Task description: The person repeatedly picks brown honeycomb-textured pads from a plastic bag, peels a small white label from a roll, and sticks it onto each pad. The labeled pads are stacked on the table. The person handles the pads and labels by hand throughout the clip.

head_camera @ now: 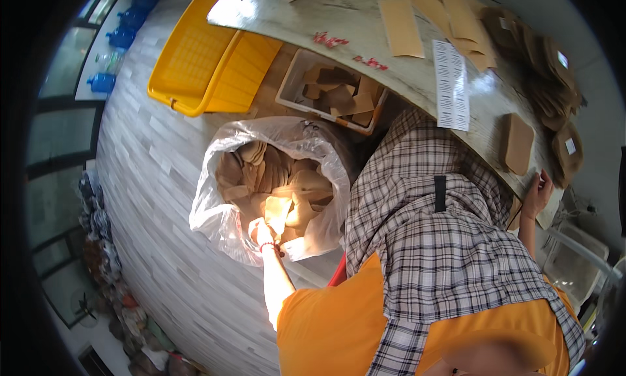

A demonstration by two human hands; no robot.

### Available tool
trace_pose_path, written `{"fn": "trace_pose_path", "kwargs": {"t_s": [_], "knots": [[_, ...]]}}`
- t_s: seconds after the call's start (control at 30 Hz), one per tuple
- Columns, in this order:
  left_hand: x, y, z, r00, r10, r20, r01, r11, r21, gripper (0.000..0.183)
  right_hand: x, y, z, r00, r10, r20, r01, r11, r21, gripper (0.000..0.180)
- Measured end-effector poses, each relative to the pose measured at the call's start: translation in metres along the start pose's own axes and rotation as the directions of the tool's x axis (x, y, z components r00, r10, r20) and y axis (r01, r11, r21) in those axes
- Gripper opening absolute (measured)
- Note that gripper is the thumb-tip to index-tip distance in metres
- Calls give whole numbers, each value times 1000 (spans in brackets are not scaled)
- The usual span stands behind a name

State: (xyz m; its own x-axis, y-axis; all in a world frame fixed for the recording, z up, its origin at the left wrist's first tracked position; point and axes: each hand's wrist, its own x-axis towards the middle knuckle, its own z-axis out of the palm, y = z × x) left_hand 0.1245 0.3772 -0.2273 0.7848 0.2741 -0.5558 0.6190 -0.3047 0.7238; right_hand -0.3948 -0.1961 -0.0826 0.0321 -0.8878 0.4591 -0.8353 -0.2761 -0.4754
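Note:
My left hand [260, 232] is inside the rim of a clear plastic bag [210, 195] on the floor, its fingers closed on a tan sheet-like piece [277, 213]; bright sunlight washes out the detail. Many brown, rounded flat pieces [274, 168] fill the bag, some in stacks. My right hand [538, 195] rests at the table edge, fingers loosely bent and apart, with nothing plainly held. Just beyond it on the table [352, 14] lies a stack of brown pieces with cut corners [518, 143].
A yellow plastic basket [239, 77] and a white bin [293, 77] of brown offcuts stand beyond the bag. On the table lie a printed sheet [451, 85], tan rectangular pieces [401, 27], red-and-white scraps [330, 40] and brown stacks [552, 68]. Blue water bottles [102, 82] stand far left.

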Motion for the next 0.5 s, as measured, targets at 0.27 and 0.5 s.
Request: {"fn": "trace_pose_path", "kwargs": {"t_s": [0.27,0.5], "knots": [[36,-27,11,927,361,102,-370,924,94,5,13,0,-9,998,-49,39,54,991,-126,27],[91,51,64,995,-68,75,96,855,-509,27,4,8,-22,998,-62,8,62,980,-189,27]]}}
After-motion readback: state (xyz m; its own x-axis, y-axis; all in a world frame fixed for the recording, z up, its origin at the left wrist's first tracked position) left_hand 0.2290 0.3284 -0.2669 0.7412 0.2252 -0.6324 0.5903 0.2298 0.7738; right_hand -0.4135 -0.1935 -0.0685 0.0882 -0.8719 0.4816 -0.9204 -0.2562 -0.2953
